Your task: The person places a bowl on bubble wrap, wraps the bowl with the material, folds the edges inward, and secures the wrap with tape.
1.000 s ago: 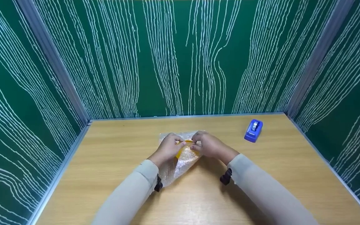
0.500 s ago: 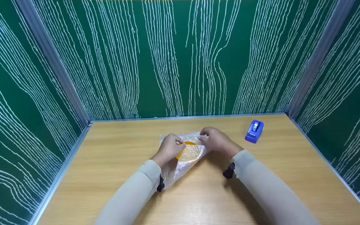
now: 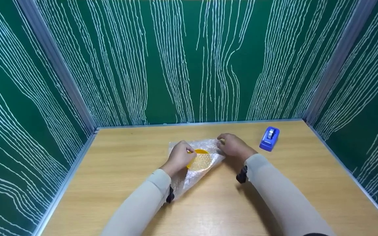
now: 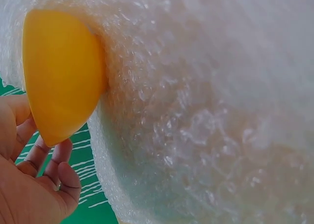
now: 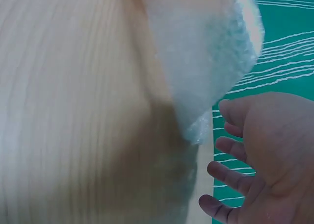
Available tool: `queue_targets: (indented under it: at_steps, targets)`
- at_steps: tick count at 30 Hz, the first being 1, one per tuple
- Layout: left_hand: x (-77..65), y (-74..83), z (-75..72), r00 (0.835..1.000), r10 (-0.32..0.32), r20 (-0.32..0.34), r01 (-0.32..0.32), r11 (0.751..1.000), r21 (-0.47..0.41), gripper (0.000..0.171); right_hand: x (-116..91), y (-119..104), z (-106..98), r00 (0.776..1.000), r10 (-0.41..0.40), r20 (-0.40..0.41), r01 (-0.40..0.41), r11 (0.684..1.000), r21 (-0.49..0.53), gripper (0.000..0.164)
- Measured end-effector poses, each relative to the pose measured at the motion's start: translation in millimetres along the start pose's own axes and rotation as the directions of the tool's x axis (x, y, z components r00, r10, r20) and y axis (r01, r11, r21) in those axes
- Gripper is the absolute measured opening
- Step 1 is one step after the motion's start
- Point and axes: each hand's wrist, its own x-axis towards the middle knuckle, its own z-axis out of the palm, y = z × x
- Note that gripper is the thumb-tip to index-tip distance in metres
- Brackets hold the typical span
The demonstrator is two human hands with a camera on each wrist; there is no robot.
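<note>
A yellow bowl lies within a sheet of clear bubble wrap, one flap folded over its middle. In the left wrist view the yellow bowl shows its smooth curved outside, with wrap against its right side. My left hand holds the bowl's left rim between thumb and fingers. At the right corner of the sheet is my right hand, its thumb tip right at the wrap's edge. The right wrist view shows that hand with fingers loosely spread beside the wrap corner.
A blue tape dispenser stands at the back right of the wooden table. Green walls with white wavy lines enclose the back and both sides.
My right hand has moved from the bowl's rim outward to the right, and the flap now lies spread toward that side. My left hand stays at the bowl's left rim.
</note>
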Motion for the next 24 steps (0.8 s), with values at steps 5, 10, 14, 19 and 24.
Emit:
queue_targets:
  at_steps: [5, 10, 14, 19, 24]
  targets:
    - [1.5, -1.0, 1.0, 1.0, -0.003, 0.0, 0.003, 1.0, -0.004, 0.01, 7.8, 7.0, 6.3, 0.999, 0.016, 0.028, -0.015, 1.0, -0.013, 0.053]
    - [2.6, -2.3, 0.1, 0.999, 0.042, -0.009, -0.042, 0.999, 0.031, 0.008, 7.5, 6.0, 9.3, 0.998, 0.032, 0.047, -0.03, 0.998, -0.06, 0.058]
    - [3.1, -2.6, -1.2, 0.995, 0.102, -0.018, -0.1, 0.993, 0.064, 0.009, 5.3, 4.2, 10.3, 0.999, 0.025, 0.035, -0.021, 0.994, -0.103, 0.057]
    - [3.0, -2.2, -1.5, 0.997, 0.076, -0.011, -0.075, 0.996, 0.045, 0.009, 5.3, 4.5, 12.1, 0.999, 0.032, 0.023, -0.031, 0.997, -0.075, 0.054]
    - [2.5, -3.1, -1.0, 0.998, 0.066, -0.008, -0.066, 0.997, 0.039, 0.009, 6.5, 3.6, 13.6, 0.999, 0.039, -0.02, -0.039, 0.999, 0.015, 0.052]
